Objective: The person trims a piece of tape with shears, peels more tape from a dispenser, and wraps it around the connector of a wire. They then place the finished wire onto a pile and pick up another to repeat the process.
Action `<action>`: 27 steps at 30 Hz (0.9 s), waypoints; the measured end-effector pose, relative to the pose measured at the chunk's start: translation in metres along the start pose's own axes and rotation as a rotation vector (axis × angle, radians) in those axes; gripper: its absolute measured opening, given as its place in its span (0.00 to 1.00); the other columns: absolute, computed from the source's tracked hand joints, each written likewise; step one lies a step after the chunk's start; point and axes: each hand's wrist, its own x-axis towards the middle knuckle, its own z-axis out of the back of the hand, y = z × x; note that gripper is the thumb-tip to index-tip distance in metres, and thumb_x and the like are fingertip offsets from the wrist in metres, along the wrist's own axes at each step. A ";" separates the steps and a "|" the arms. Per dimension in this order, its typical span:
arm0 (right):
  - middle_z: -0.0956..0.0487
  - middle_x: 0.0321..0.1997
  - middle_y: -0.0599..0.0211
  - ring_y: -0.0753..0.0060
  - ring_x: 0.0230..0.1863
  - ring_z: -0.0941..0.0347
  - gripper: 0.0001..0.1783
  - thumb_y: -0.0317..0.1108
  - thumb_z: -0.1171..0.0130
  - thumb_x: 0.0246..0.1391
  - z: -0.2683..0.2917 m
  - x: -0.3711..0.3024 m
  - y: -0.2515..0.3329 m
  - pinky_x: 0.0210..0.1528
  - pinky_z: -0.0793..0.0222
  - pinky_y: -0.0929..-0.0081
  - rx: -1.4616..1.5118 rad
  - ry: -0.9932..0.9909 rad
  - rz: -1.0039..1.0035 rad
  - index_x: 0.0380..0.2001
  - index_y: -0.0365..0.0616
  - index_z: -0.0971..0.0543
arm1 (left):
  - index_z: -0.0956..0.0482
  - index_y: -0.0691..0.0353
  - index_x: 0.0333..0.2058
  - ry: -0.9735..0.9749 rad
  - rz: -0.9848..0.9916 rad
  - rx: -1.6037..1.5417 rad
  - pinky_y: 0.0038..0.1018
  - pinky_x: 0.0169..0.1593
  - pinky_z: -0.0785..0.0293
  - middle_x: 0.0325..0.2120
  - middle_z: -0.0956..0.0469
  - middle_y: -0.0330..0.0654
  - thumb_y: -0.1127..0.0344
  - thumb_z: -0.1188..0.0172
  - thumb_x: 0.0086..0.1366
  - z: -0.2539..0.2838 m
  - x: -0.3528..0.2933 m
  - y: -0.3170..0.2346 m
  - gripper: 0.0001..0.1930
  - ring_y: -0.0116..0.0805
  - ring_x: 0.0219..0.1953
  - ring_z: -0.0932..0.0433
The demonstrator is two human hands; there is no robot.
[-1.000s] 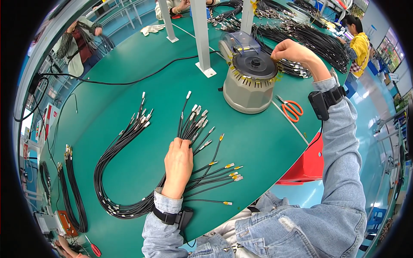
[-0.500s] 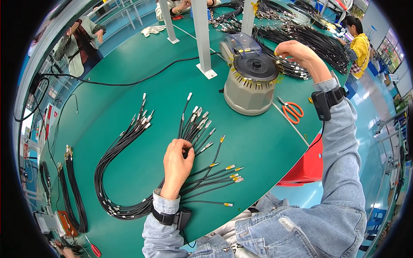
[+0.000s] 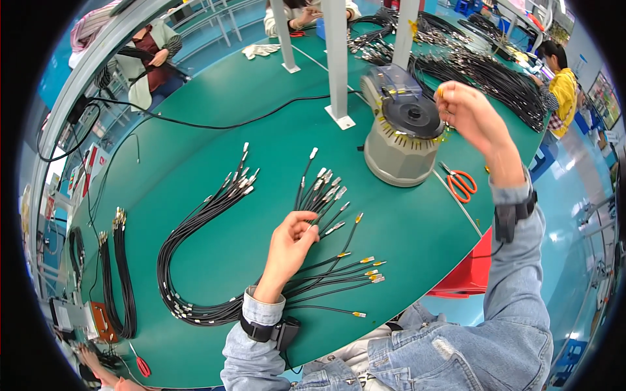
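My left hand (image 3: 290, 251) is over a bundle of black cables (image 3: 313, 202) with silvery metal connectors at the tips. Its thumb and index finger pinch a thin cable there. Beside it, several cable ends (image 3: 372, 274) carrying yellow tape fan out to the right. The bundle curves round to a second group of ends (image 3: 244, 179) on the left. At the right side of the round grey tape dispenser (image 3: 401, 153), my right hand (image 3: 473, 117) is raised, with a small piece of yellow tape (image 3: 440, 93) between its fingertips. More yellow tape pieces hang around the dispenser's black disc.
Orange-handled scissors (image 3: 462, 188) lie right of the dispenser. Metal posts (image 3: 338, 65) rise from the green table (image 3: 222, 146), and a black cord (image 3: 215, 125) crosses it. Bundled cables (image 3: 120, 280) lie at left, a large cable heap (image 3: 482, 75) at back. Several people work around.
The view has shifted, so the table things sit further right. Yellow tape now shows at my right fingertips, and that wrist is lower. My left fingers have loosened slightly over the cables.
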 end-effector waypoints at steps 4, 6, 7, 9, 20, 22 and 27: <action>0.28 0.32 0.71 0.81 0.33 0.35 0.08 0.32 0.46 0.48 -0.067 -0.037 -0.028 0.37 0.39 0.80 0.088 0.166 -0.028 0.31 0.40 0.27 | 0.26 0.66 0.38 -0.011 -0.034 -0.015 0.13 0.24 0.42 0.22 0.26 0.33 0.69 0.47 0.61 -0.001 -0.008 -0.006 0.09 0.15 0.22 0.35; 0.29 0.33 0.70 0.79 0.34 0.35 0.08 0.31 0.45 0.48 -0.093 -0.054 -0.044 0.39 0.39 0.80 0.186 0.224 -0.035 0.31 0.39 0.27 | 0.26 0.66 0.39 0.010 -0.048 -0.010 0.13 0.24 0.42 0.22 0.26 0.33 0.69 0.47 0.61 -0.005 -0.007 -0.014 0.09 0.15 0.21 0.36; 0.29 0.33 0.70 0.79 0.35 0.35 0.08 0.30 0.45 0.48 -0.104 -0.062 -0.050 0.41 0.40 0.80 0.209 0.209 -0.056 0.31 0.39 0.28 | 0.26 0.66 0.39 0.029 -0.053 -0.005 0.13 0.24 0.42 0.21 0.27 0.33 0.68 0.47 0.62 -0.008 -0.006 -0.018 0.09 0.15 0.21 0.36; 0.29 0.33 0.70 0.79 0.36 0.35 0.07 0.30 0.45 0.48 -0.122 -0.072 -0.063 0.42 0.40 0.80 0.233 0.199 -0.083 0.31 0.38 0.28 | 0.26 0.66 0.39 0.044 -0.053 -0.003 0.13 0.23 0.42 0.21 0.27 0.33 0.68 0.47 0.62 -0.011 -0.005 -0.025 0.09 0.15 0.21 0.36; 0.31 0.34 0.70 0.79 0.38 0.37 0.05 0.28 0.45 0.49 -0.154 -0.084 -0.092 0.44 0.42 0.79 0.236 0.182 -0.075 0.29 0.39 0.28 | 0.26 0.65 0.33 -0.055 -0.067 -0.207 0.12 0.17 0.51 0.18 0.28 0.32 0.69 0.46 0.61 -0.013 0.003 -0.024 0.06 0.11 0.15 0.41; 0.31 0.34 0.70 0.79 0.38 0.37 0.05 0.28 0.46 0.50 -0.157 -0.086 -0.105 0.44 0.42 0.79 0.234 0.186 -0.098 0.29 0.38 0.28 | 0.26 0.66 0.33 -0.069 -0.020 -0.217 0.12 0.20 0.47 0.18 0.28 0.33 0.69 0.46 0.61 -0.013 -0.004 -0.015 0.06 0.13 0.17 0.38; 0.31 0.33 0.70 0.80 0.38 0.36 0.03 0.25 0.47 0.51 -0.164 -0.093 -0.122 0.43 0.40 0.79 0.180 0.186 -0.140 0.29 0.37 0.29 | 0.26 0.68 0.33 -0.120 0.026 -0.257 0.13 0.25 0.37 0.20 0.27 0.34 0.72 0.47 0.61 -0.024 -0.016 -0.008 0.05 0.16 0.22 0.31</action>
